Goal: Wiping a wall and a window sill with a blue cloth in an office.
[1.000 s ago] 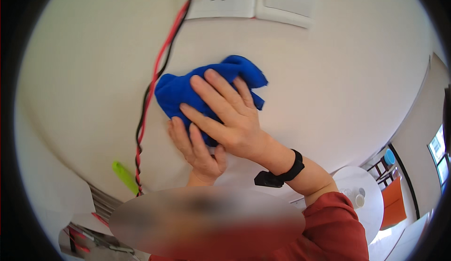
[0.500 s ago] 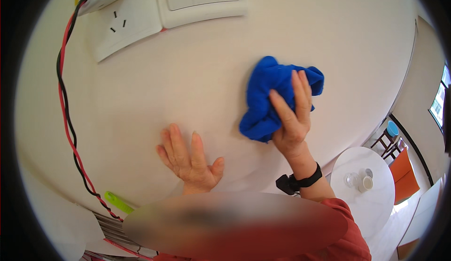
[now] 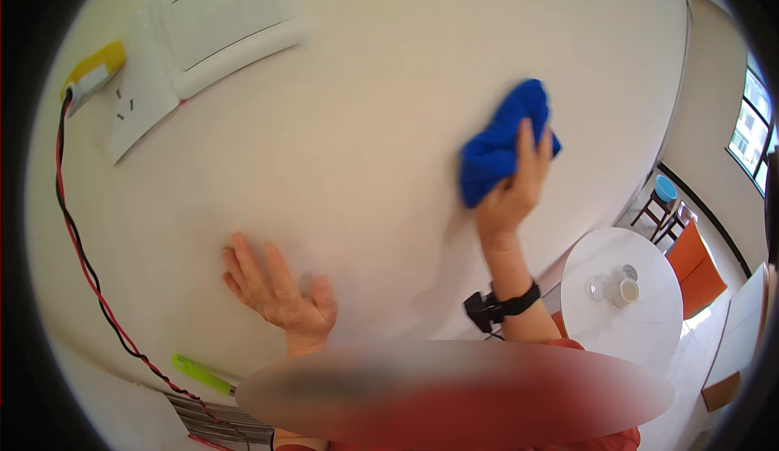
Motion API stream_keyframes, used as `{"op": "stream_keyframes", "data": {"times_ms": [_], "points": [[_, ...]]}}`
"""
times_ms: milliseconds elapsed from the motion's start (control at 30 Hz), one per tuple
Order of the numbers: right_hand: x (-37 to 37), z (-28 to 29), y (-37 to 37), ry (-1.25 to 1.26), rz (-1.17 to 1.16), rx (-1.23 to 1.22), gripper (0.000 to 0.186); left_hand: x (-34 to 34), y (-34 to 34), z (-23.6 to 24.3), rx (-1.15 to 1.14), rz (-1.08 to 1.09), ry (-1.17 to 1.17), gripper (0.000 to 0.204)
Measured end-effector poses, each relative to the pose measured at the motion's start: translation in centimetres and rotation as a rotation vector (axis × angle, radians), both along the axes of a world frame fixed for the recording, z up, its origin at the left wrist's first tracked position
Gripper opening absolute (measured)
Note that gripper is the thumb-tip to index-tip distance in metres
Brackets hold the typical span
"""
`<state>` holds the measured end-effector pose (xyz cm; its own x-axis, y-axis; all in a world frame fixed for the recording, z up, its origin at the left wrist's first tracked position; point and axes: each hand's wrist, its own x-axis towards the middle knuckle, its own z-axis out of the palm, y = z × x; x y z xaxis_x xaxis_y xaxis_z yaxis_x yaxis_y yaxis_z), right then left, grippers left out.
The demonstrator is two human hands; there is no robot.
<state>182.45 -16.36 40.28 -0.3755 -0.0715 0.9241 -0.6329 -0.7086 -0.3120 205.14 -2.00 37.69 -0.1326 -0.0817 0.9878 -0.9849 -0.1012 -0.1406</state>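
Now right hand (image 3: 513, 195) presses blue cloth (image 3: 497, 147)

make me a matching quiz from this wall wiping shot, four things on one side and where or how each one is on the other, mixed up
Things:
1. blue cloth
2. left hand
3. red and black wires
4. round white table

Places or states:
A. down at the lower right, with small cups on it
B. bunched up under the right hand on the wall
C. flat on the wall, fingers spread, holding nothing
D. running down the left side from the yellow plug

Pairs: 1-B, 2-C, 3-D, 4-A
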Motion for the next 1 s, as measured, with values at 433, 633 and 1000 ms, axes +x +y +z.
{"op": "stream_keyframes", "data": {"times_ms": [433,633,1000], "points": [[7.9,-2.1,5.3,0.377,0.462,-0.146,0.030,-3.5,-4.5,-0.9,0.174,-0.390,-0.218,0.075],[3.9,0.0,5.2,0.512,0.443,-0.119,0.050,-3.3,-4.4,0.1,0.154,-0.416,-0.124,0.091],[7.0,-0.1,6.8,0.511,0.663,-0.085,0.054,-2.9,-4.7,-1.4,0.096,-0.799,0.129,0.104]]}}
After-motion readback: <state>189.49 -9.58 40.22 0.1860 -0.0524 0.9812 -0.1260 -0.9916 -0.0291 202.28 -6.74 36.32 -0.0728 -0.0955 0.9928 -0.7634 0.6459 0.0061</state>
